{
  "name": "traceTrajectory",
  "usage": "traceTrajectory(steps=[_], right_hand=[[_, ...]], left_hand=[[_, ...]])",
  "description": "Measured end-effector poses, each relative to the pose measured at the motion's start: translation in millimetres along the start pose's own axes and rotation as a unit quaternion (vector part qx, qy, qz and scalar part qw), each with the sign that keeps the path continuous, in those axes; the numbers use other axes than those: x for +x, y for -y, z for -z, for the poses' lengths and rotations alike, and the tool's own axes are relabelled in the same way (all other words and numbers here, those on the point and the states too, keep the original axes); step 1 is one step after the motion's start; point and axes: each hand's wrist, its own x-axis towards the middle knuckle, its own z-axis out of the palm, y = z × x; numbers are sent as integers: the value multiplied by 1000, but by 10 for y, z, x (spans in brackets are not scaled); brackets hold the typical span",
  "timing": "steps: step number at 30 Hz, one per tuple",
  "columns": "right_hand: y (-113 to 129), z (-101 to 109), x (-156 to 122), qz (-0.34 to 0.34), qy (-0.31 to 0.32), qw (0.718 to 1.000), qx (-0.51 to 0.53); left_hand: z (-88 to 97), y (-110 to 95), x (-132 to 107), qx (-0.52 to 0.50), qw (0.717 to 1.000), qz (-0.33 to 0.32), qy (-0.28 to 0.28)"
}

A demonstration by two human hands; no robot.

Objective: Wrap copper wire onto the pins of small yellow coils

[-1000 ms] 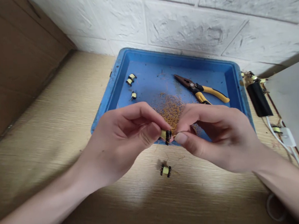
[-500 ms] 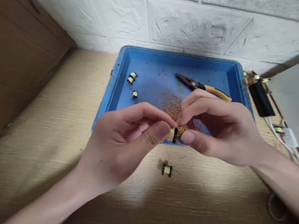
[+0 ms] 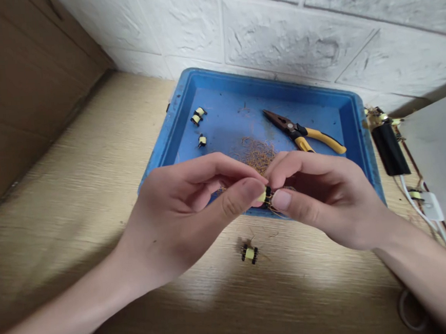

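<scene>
A small transformer (image 3: 263, 196) with yellow tape and a black pinned end is pinched between the thumb and fingers of my left hand (image 3: 195, 210). My right hand (image 3: 321, 195) is closed at its pinned end, the thumb against the black edge and the index finger bent behind. Thin copper wires stick out below the right thumb; its fingertips partly hide what they grip. Both hands are over the front edge of the blue tray (image 3: 155, 146). Another small transformer (image 3: 250, 253), with loose wires, lies on the table just in front of the tray.
Inside the tray are yellow-handled pliers (image 3: 289, 125), a heap of copper wire scraps (image 3: 258, 154) and several small transformers (image 3: 201, 140). A black cylinder (image 3: 389, 148) with a white cable stands at right. A white brick wall (image 3: 274, 34) rises behind, a brown panel (image 3: 26, 74) at left.
My right hand has closed in on the pinned end of the held transformer, its thumb now touching it. The fingers have dropped slightly, showing more of the pliers. My left hand has shifted slightly right.
</scene>
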Motion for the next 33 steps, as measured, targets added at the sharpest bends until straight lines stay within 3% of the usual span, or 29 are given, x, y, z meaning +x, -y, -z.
traceTrajectory(steps=[7,33], right_hand=[[28,-32,6,-31,-1,996,81],[47,3,-11,-97,9,991,88]], left_hand=[[-14,8,-4,9,1000,11,-10],[-17,-22,-25,40,999,5,1]])
